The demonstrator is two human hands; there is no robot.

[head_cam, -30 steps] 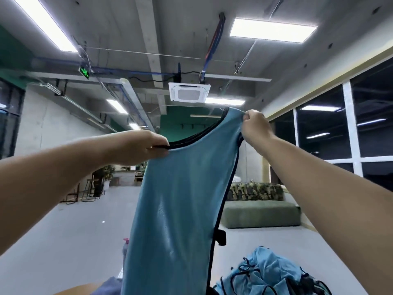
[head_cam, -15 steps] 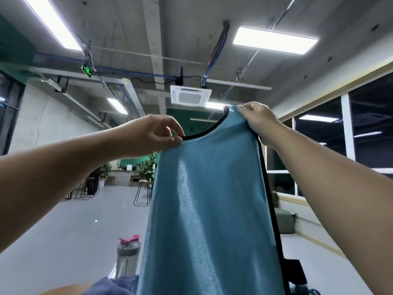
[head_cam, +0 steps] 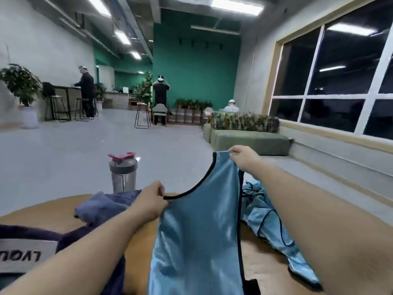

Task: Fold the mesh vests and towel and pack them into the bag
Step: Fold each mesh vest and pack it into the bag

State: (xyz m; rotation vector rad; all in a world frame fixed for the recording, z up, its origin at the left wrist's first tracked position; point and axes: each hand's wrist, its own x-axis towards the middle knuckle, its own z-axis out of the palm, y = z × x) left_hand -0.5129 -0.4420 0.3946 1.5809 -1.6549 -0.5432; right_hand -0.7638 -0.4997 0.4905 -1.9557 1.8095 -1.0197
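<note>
The left hand (head_cam: 152,204) pinches one shoulder strap of a light blue mesh vest (head_cam: 197,235) between thumb and curled fingers, just above the wooden table (head_cam: 136,248). The right hand (head_cam: 244,157) pinches the other strap, fingers closed on the fabric, held higher and farther out, so the black-trimmed neckline slopes up from left to right. The vest hangs full length between the forearms and its lower edge runs out of view at the bottom; whether it touches the table cannot be told. No fold is yet made in it. A second blue vest (head_cam: 274,226) lies crumpled on the table beside the right forearm. A dark blue towel (head_cam: 102,206) lies bunched behind the left hand, and a dark bag (head_cam: 27,250) bearing a white label sits at the near left edge. A shaker bottle (head_cam: 123,173) stands upright behind the towel. Risks noted: the uneven strap height may lay the vest down skewed, giving a crooked fold. The thin mesh may slip from either light pinch. The hanging hem may drag onto the crumpled vest and tangle with its trim. A wide sweep of the left arm could knock the bottle over.
</note>
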